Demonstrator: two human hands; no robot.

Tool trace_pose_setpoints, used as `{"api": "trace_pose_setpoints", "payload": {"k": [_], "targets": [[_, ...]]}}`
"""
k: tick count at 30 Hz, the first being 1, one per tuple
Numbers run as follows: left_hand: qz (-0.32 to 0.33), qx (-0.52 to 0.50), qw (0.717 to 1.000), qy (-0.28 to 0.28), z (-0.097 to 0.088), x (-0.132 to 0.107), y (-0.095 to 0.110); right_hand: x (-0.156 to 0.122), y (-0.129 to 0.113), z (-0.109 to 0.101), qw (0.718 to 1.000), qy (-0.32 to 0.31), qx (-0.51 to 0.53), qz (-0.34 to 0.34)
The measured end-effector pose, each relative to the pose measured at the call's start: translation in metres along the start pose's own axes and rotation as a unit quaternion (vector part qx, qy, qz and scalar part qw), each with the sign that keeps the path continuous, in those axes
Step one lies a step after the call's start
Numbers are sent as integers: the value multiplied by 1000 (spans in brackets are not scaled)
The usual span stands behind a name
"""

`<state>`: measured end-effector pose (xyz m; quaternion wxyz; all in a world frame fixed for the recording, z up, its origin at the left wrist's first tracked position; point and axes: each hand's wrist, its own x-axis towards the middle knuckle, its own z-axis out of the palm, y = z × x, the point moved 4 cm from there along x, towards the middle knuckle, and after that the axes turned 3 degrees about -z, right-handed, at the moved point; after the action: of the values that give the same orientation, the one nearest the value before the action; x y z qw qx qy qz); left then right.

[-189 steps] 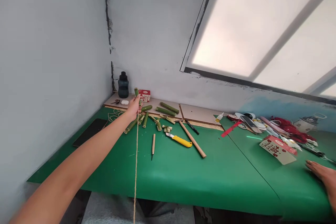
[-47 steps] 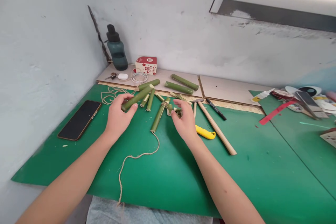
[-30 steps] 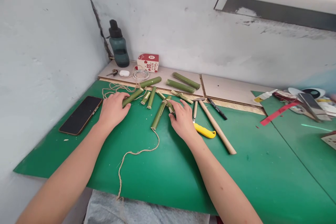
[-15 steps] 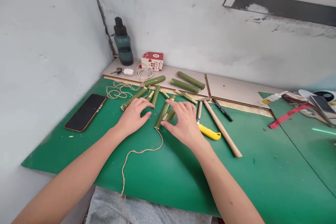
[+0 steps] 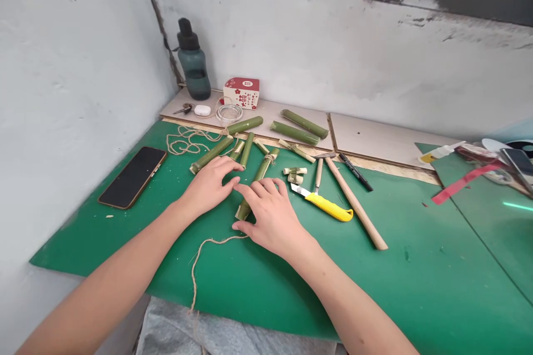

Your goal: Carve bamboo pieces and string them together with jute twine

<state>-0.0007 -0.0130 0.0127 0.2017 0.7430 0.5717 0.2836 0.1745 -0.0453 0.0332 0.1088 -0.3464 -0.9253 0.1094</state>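
Observation:
My left hand [image 5: 211, 184] rests low over the green table beside the cut bamboo pieces, its index finger and thumb apart and nothing gripped. Under the fingers of my right hand [image 5: 272, 212] lies a green bamboo tube [image 5: 265, 166] with twine wrapped round its upper part. That hand's thumb and index finger are spread on either side of the tube's near end; whether they touch it is unclear. Loose twine [image 5: 195, 274] runs from beside the right thumb to the table's front edge. A bamboo tube [image 5: 247, 150] and a longer one [image 5: 212, 155] lie just beyond my left hand.
On the right are two short bamboo pieces [image 5: 295, 175], a yellow-handled knife [image 5: 331, 208], a hammer [image 5: 356, 202] and a black marker [image 5: 355, 172]. A phone [image 5: 133, 177] lies left. Behind stand a bottle [image 5: 194, 66] and a small box [image 5: 241, 93].
My right hand has moved left and nearer, over the near end of the twine-wrapped tube, uncovering the short bamboo pieces and the knife blade. My left hand has barely moved.

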Motion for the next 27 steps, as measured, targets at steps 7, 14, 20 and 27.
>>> {"api": "trace_pose_setpoints", "payload": {"k": [7, 14, 20, 27], "targets": [[-26, 5, 999, -46, 5, -1, -1, 1, -1, 3, 1000, 4, -12, 6], [-60, 21, 992, -107, -1, -4, 7, 2, 7, -3, 999, 16, 14, 38], [-96, 20, 976, -195, -5, -9, 18, 3, 38, -3, 993, 8, -24, 113], [-71, 61, 970, -226, 2, -13, 31, 4, 40, 3, 995, -8, -22, 96]]}}
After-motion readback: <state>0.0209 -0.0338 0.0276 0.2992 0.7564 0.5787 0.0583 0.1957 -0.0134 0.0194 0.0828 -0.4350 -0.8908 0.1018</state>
